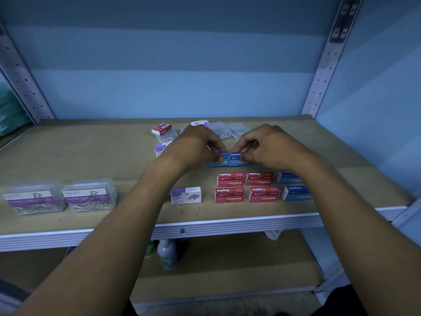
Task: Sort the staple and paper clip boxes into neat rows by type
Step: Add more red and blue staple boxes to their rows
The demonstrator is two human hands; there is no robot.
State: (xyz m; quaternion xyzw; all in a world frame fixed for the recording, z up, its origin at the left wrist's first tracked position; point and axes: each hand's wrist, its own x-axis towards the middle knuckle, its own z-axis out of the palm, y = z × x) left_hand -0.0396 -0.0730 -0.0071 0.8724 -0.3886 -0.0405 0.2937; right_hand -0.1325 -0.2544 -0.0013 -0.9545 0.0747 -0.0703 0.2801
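Tan shelf board (91, 156), pale metal front lip. Carried two clear paper clip boxes (60, 197) front left, a white-purple staple box (186, 195) mid-front, four red staple boxes (247, 187) in a two-by-two block, blue staple boxes (296, 192) just right; loose mixed boxes (218, 130) farther back.

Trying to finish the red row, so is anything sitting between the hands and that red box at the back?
Nothing lies in the gap between the left hand and the red box, which rests on a clear clip box. Both hands hold blue boxes.
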